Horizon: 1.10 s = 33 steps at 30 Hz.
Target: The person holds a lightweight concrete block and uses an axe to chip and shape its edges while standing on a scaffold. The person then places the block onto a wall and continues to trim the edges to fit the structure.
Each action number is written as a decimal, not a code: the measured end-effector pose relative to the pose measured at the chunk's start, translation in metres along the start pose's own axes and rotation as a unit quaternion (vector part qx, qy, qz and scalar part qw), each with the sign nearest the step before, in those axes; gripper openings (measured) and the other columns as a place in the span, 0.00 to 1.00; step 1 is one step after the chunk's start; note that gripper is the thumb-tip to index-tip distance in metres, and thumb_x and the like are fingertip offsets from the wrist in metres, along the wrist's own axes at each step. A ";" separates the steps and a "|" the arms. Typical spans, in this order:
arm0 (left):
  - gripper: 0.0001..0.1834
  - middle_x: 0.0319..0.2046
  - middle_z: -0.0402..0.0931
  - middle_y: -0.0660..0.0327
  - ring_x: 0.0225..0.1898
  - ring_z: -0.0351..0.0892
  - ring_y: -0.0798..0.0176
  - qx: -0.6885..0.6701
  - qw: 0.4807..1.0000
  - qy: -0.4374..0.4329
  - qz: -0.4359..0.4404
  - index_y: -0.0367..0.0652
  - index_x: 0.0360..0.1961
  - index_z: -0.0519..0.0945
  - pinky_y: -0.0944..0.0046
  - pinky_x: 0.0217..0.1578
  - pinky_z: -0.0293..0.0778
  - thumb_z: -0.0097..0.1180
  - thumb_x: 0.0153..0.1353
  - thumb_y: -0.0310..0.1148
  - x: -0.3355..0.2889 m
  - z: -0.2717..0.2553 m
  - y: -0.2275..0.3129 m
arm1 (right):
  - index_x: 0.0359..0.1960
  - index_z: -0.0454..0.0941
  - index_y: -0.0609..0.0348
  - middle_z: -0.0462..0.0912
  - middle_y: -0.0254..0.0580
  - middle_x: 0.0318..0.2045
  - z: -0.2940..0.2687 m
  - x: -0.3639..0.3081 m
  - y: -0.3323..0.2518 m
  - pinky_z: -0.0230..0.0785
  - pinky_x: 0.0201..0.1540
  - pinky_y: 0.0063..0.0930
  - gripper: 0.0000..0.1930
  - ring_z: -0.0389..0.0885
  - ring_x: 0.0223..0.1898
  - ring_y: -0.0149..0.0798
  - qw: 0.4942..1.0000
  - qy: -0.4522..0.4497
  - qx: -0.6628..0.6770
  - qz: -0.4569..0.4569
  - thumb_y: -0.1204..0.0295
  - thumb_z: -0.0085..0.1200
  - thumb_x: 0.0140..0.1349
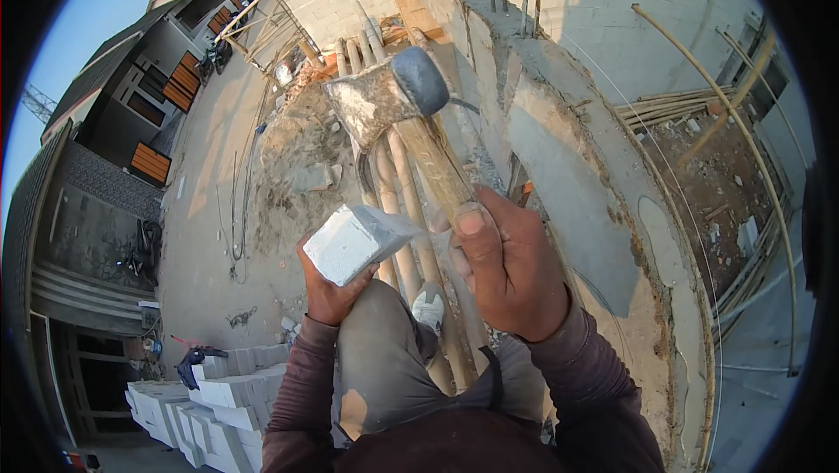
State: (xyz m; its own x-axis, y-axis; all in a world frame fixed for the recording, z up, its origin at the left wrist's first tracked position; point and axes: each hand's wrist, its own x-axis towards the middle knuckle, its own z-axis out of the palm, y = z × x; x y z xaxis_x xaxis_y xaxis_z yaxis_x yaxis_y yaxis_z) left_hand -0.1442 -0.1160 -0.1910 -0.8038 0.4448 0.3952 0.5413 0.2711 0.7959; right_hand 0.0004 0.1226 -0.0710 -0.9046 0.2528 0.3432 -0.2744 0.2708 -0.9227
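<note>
My right hand (516,267) is wrapped round the wooden handle of a mallet (371,101). The mallet's head is crusted with pale mortar and has a dark rubber face at its right end; it is raised above and beyond the block. In my left hand (328,289) is a white lightweight concrete block (345,244), tilted with one end face toward me, above my left knee. Mallet and block look apart. The fingers under the block are partly hidden.
Bamboo poles (406,250) lie beneath me, with my shoe (428,307) over them. A wall with a rough mortar top (664,298) runs along the right, a string stretched beside it. White blocks (227,394) are stacked at lower left. Rubble (315,176) and a paved lane lie left.
</note>
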 end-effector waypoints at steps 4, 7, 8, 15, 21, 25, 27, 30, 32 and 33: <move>0.47 0.54 0.64 0.51 0.57 0.69 0.54 0.064 0.998 -0.014 0.025 0.34 0.61 0.58 0.55 0.59 0.66 0.77 0.45 0.34 0.000 0.002 -0.005 | 0.30 0.72 0.66 0.74 0.61 0.18 0.022 -0.027 0.051 0.63 0.25 0.51 0.22 0.76 0.23 0.65 0.997 -0.021 -0.060 0.051 0.57 0.44 0.74; 0.48 0.53 0.65 0.51 0.56 0.69 0.54 0.130 0.989 -0.027 0.062 0.34 0.61 0.57 0.55 0.59 0.67 0.77 0.46 0.34 0.000 0.002 -0.009 | 0.31 0.72 0.67 0.75 0.60 0.17 0.017 -0.019 0.075 0.64 0.25 0.50 0.21 0.77 0.23 0.65 0.993 -0.062 -0.087 0.057 0.57 0.44 0.74; 0.48 0.53 0.65 0.51 0.56 0.69 0.54 0.088 0.995 -0.019 0.036 0.34 0.61 0.57 0.55 0.59 0.67 0.77 0.46 0.34 0.000 0.003 -0.006 | 0.32 0.73 0.67 0.76 0.60 0.18 0.013 -0.016 0.064 0.65 0.26 0.49 0.21 0.77 0.24 0.65 0.990 -0.095 -0.078 0.063 0.57 0.45 0.73; 0.48 0.53 0.65 0.51 0.57 0.69 0.54 0.066 0.998 -0.005 0.018 0.34 0.61 0.57 0.55 0.59 0.67 0.77 0.45 0.32 -0.001 -0.003 -0.004 | 0.32 0.73 0.66 0.76 0.59 0.18 0.011 -0.036 0.038 0.67 0.27 0.46 0.21 0.78 0.25 0.65 0.991 0.056 0.111 -0.044 0.58 0.44 0.74; 0.48 0.54 0.64 0.51 0.57 0.68 0.53 0.052 0.999 -0.008 0.006 0.34 0.62 0.57 0.55 0.59 0.66 0.77 0.46 0.31 -0.001 0.006 -0.002 | 0.32 0.72 0.66 0.75 0.57 0.17 0.017 -0.027 0.072 0.66 0.23 0.42 0.21 0.78 0.22 0.61 0.993 -0.063 -0.094 0.044 0.57 0.44 0.74; 0.48 0.54 0.64 0.50 0.57 0.68 0.53 0.098 0.995 -0.008 0.018 0.34 0.62 0.57 0.55 0.59 0.66 0.77 0.45 0.32 -0.005 -0.007 -0.012 | 0.32 0.74 0.67 0.76 0.63 0.20 0.007 -0.019 0.033 0.67 0.28 0.50 0.22 0.77 0.25 0.66 0.999 0.029 0.046 0.005 0.57 0.44 0.73; 0.48 0.54 0.64 0.50 0.57 0.68 0.52 0.069 0.997 -0.009 0.014 0.33 0.61 0.57 0.54 0.59 0.65 0.77 0.45 0.32 -0.003 -0.004 -0.010 | 0.32 0.74 0.68 0.76 0.64 0.20 0.018 -0.026 0.050 0.67 0.28 0.51 0.22 0.77 0.25 0.66 0.993 0.066 0.089 -0.036 0.57 0.45 0.73; 0.49 0.54 0.64 0.50 0.57 0.68 0.52 0.065 0.998 -0.012 0.024 0.33 0.61 0.57 0.54 0.59 0.65 0.77 0.45 0.33 -0.003 0.001 -0.008 | 0.31 0.73 0.67 0.75 0.63 0.19 0.041 -0.030 0.103 0.66 0.24 0.46 0.21 0.77 0.22 0.64 0.987 -0.016 -0.147 0.055 0.58 0.46 0.73; 0.49 0.55 0.64 0.50 0.57 0.68 0.52 0.077 0.997 -0.012 0.021 0.33 0.62 0.56 0.54 0.59 0.65 0.77 0.45 0.33 0.002 0.003 -0.013 | 0.32 0.73 0.67 0.76 0.63 0.20 0.033 -0.018 0.096 0.67 0.25 0.48 0.21 0.78 0.23 0.64 0.991 -0.050 -0.116 0.035 0.58 0.45 0.73; 0.50 0.55 0.64 0.50 0.57 0.68 0.52 0.091 0.996 -0.019 0.008 0.33 0.62 0.55 0.54 0.60 0.65 0.77 0.45 0.33 -0.005 -0.001 -0.011 | 0.32 0.73 0.67 0.76 0.63 0.20 0.030 -0.017 0.078 0.67 0.25 0.48 0.21 0.78 0.23 0.64 0.992 -0.051 -0.110 0.041 0.58 0.45 0.73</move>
State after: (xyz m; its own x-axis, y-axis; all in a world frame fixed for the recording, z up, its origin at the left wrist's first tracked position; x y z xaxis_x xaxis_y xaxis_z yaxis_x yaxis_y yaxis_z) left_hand -0.1467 -0.1219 -0.2015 -0.7861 0.4816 0.3874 0.5931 0.4113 0.6922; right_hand -0.0151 0.1118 -0.1542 -0.9524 0.1905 0.2380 -0.1299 0.4526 -0.8822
